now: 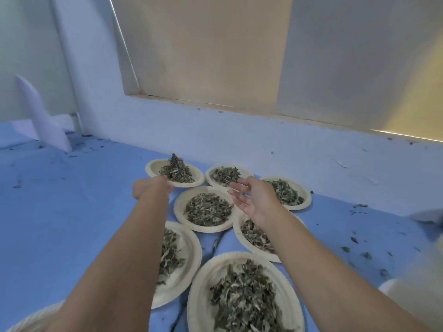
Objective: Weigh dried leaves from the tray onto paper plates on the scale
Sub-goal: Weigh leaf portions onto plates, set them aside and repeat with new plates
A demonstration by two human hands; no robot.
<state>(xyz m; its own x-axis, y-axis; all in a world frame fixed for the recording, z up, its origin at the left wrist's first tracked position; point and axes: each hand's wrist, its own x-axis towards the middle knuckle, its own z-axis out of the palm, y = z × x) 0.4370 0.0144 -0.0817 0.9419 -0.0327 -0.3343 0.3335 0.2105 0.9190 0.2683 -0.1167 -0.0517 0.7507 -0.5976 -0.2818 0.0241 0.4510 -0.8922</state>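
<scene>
Several paper plates heaped with dried leaves lie on a blue cloth. My left hand [149,188] grips the near rim of the far-left plate [153,167], which carries a tall pile of leaves [177,170]. My right hand [251,200] hovers with relaxed, spread fingers above the gap between the middle plate [181,207] and the back plates, holding nothing. A further plate [304,195] sits beyond my right hand. The nearest plate [199,295] lies between my forearms. No scale or tray shows clearly.
The white wall [239,140] and a window ledge rise right behind the plates. Loose leaf bits [354,240] are scattered on the blue cloth [72,212] at the right. A white folded object [40,116] stands at the far left. Blurred pale shapes fill the lower right.
</scene>
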